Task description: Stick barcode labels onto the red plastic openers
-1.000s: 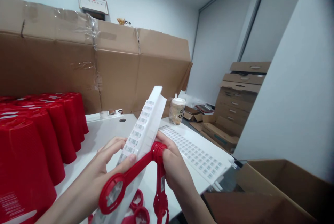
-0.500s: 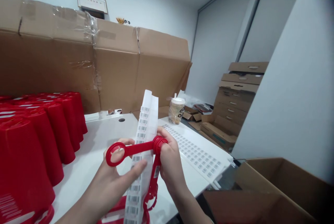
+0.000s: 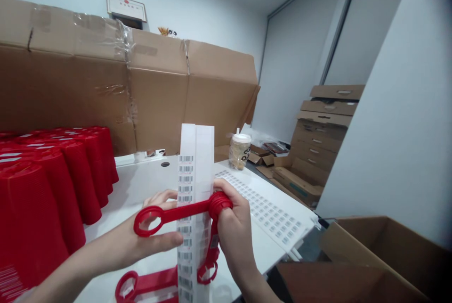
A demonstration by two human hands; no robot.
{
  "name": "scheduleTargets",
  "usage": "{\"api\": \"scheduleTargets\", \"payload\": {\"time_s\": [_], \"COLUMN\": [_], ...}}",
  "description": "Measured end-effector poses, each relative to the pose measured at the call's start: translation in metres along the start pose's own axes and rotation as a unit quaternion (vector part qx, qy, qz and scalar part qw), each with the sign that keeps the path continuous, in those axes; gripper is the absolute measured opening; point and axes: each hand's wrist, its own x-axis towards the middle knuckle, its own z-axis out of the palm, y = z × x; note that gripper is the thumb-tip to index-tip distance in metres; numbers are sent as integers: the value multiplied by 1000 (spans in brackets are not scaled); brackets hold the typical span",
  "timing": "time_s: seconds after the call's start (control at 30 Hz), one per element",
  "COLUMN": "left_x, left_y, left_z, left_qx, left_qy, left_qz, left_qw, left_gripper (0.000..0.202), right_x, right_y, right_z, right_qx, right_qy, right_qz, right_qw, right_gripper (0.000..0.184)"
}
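My right hand (image 3: 235,220) is closed around a bundle of red plastic straps with ringed ends (image 3: 219,204). One strap reaches left across the label strip, and its open ring lies in front of my left hand (image 3: 151,241). That hand pinches the left edge of a folded white strip of barcode labels (image 3: 186,256), thumb in front and fingers partly hidden behind. The strip stands nearly upright between both hands. Below, another red ringed strap (image 3: 151,282) lies on the white table (image 3: 106,246), partly covered by the strip.
Stacked red plastic pieces (image 3: 63,176) stand in rows at the left. A barcode label sheet (image 3: 268,208) lies on the right, near a lidded drink cup (image 3: 240,151). Large cardboard boxes (image 3: 158,100) form a wall behind. An open carton (image 3: 374,237) sits lower right.
The label strip has turned to face me more and stands straighter. My left hand has shifted left and its thumb has drawn back to the strip's edge. More of the lower red strap shows.
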Motion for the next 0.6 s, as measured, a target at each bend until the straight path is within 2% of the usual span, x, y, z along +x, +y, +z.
{"api": "scheduleTargets", "payload": {"time_s": [0.07,0.13,0.27,0.4,0.6], "left_x": [6,8,0,-10,-7], "left_y": [-5,-4,13,38,52], "left_z": [-13,-26,-44,-38,-22], "left_qx": [36,55,10,5,1], "left_qy": [21,82,169,233,286], "left_qz": [5,7,-31,-74,-38], "left_qw": [999,995,985,970,958], "left_gripper": [28,25,36,42,20], "right_x": [2,3,1,-6,-19], "right_y": [0,-1,-3,-3,-4], "right_z": [-2,-4,-6,-4,3], "right_qx": [-21,-33,-57,-81,-106], "right_qy": [15,26,27,0,-27], "right_qz": [-21,-41,-62,-73,-98], "right_qw": [999,998,996,994,989], "right_gripper": [42,42,40,37,37]}}
